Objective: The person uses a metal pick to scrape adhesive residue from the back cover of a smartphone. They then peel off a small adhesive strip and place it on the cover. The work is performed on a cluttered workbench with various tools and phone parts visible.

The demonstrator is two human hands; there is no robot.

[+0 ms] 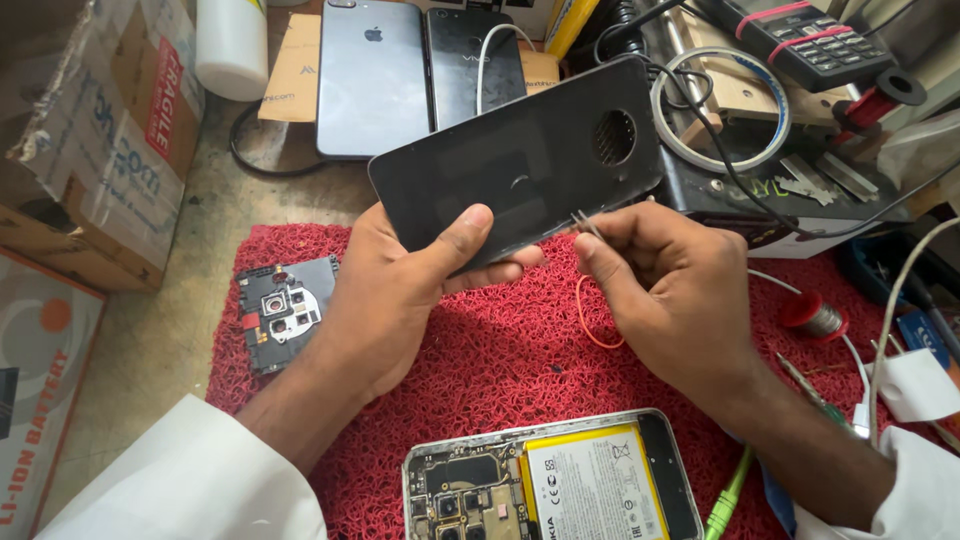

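My left hand [400, 290] grips a black phone back cover [520, 165] with a round camera opening, holding it tilted above the red mat [500, 350]. My right hand [670, 285] pinches thin metal tweezers [586, 222] whose tips touch the cover's lower edge. An opened phone [550, 480] with its battery and circuit board exposed lies on the mat near me. A small black circuit board with a camera module [285, 310] rests at the mat's left edge. An orange rubber band [590, 320] lies under my right hand.
Two phones [420, 75] lie face down at the back. Cardboard boxes [90, 150] stand at the left. A black box with cables, a wire coil [720, 110] and a calculator [800, 40] crowd the right. A solder spool [815, 315] and green cable [730, 495] lie lower right.
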